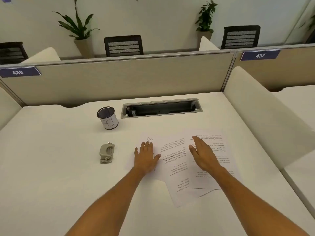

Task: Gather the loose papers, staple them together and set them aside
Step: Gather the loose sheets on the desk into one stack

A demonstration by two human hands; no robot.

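Observation:
Several loose printed papers (177, 160) lie fanned and overlapping on the white desk (51, 176), their text upside down to me. My left hand (146, 159) rests flat, fingers spread, on the leftmost sheet. My right hand (202, 155) stands on its edge over the rightmost sheets, fingers straight and together, holding nothing. A small grey stapler (106, 153) sits on the desk to the left of the papers, about a hand's width from my left hand.
A black mesh cup (107, 118) with a white label stands behind the stapler. An open cable tray (161, 108) is sunk into the desk at the back. Beige partitions (119, 79) bound the desk behind and a white divider (265, 113) on the right.

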